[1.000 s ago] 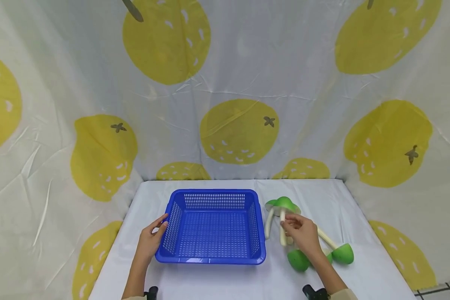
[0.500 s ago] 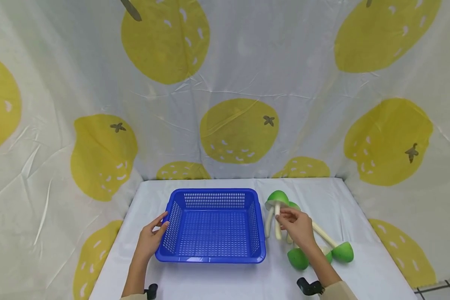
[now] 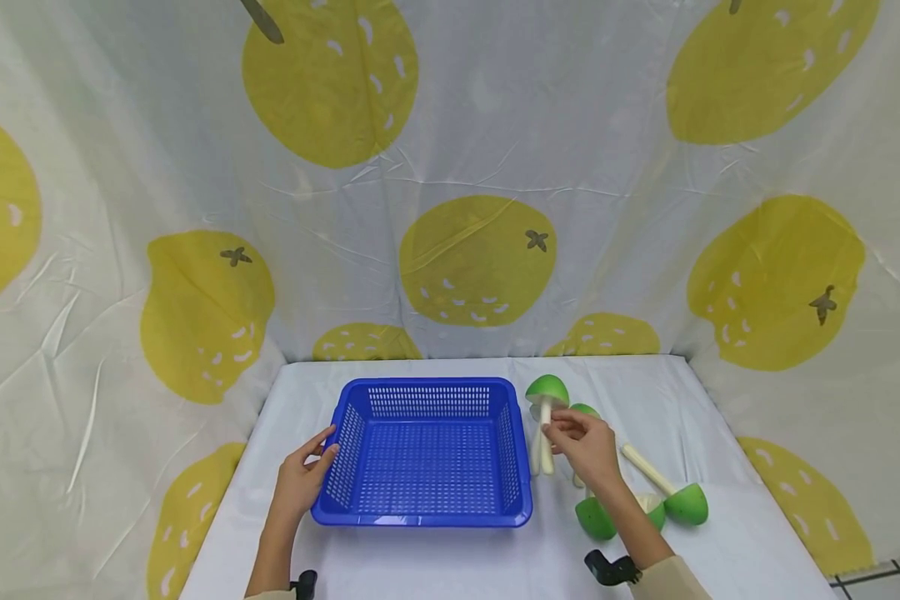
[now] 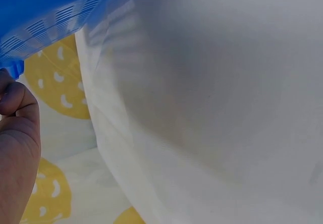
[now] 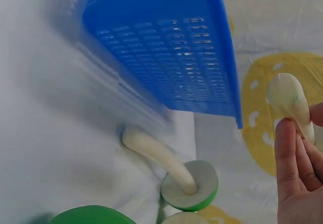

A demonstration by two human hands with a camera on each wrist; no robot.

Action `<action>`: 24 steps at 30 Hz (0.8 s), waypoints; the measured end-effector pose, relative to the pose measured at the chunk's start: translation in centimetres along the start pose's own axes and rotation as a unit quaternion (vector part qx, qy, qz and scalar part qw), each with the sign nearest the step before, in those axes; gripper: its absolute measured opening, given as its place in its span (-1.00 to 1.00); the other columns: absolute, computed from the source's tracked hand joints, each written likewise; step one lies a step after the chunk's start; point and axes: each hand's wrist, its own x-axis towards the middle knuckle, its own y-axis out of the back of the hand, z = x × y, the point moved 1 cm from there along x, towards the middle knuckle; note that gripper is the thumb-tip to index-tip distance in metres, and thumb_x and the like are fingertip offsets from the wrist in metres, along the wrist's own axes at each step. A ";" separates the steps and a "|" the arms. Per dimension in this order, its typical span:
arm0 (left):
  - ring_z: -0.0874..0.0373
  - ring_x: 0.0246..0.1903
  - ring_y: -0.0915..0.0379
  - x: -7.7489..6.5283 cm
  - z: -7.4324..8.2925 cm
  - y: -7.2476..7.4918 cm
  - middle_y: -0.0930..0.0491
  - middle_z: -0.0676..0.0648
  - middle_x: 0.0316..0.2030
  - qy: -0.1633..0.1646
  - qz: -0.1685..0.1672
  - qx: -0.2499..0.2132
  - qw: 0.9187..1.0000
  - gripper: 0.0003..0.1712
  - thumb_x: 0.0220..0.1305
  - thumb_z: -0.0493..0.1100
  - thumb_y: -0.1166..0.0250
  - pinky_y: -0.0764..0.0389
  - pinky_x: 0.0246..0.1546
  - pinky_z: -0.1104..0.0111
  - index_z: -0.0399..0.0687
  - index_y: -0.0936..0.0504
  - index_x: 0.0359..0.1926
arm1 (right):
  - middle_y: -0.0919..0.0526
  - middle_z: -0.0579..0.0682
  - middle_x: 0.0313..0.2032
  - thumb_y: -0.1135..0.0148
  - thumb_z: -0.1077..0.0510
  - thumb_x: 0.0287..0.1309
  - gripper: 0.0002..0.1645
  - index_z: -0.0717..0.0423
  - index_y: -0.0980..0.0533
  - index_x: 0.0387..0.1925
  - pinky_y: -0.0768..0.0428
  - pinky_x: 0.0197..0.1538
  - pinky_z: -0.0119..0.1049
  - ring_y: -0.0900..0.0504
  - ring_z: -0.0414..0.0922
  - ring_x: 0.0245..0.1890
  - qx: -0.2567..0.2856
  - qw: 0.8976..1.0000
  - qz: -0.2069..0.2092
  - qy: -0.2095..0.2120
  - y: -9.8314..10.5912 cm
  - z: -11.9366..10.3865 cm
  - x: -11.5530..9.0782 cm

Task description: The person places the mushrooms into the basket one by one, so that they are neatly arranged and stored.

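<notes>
A blue plastic basket with slotted walls stands on the white-covered table. My left hand holds its left rim between thumb and fingers; the left wrist view shows the same hand at the basket's edge. To the right of the basket, my right hand pinches the pale stem of a green-capped toy mushroom, raised with its cap up. In the right wrist view, thumb and fingers grip the stem and the cap is out of sight. Another mushroom lies beneath, beside the basket.
More toy mushrooms lie right of the basket: one green cap behind my right hand, one cap near the forearm, and a mushroom farther right. Lemon-print cloth hangs behind and on both sides of the table.
My right hand has moved left with the mushroom and raised it slightly toward the basket's right wall. My left hand and the basket have stayed in place.
</notes>
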 end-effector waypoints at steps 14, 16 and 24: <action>0.17 -0.37 -0.71 -0.3 -0.1 0.1 -0.55 -0.19 -0.11 -0.001 0.012 -0.003 1.000 -0.46 0.45 0.08 -0.31 -0.64 -0.42 0.38 0.12 -0.56 0.38 | -0.75 0.24 -0.19 -0.45 0.21 0.22 -0.63 0.33 -0.65 0.00 -0.73 -0.32 -0.30 -0.74 -0.27 -0.37 0.029 0.999 -0.018 0.002 -1.5 -1.1 0.1; 0.17 -0.37 -0.70 -0.3 -0.1 0.1 -0.55 -0.19 -0.11 0.003 0.011 -0.005 1.000 -0.46 0.45 0.09 -0.31 -0.64 -0.42 0.39 0.12 -0.56 0.38 | -0.74 0.24 -0.19 -0.45 0.20 0.23 -0.63 0.33 -0.64 0.01 -0.74 -0.31 -0.29 -0.74 -0.26 -0.37 0.033 0.999 -0.022 0.002 -1.8 -1.1 0.1; 0.17 -0.37 -0.71 -0.1 0.1 0.1 -0.55 -0.18 -0.11 -0.001 0.007 -0.011 1.000 -0.45 0.44 0.09 -0.32 -0.62 -0.44 0.38 0.13 -0.56 0.38 | -0.74 0.21 -0.22 -0.47 0.20 0.20 -0.64 0.30 -0.66 -0.01 -0.75 -0.29 -0.20 -0.74 -0.21 -0.39 0.038 0.999 -0.029 0.002 -2.7 -1.3 0.4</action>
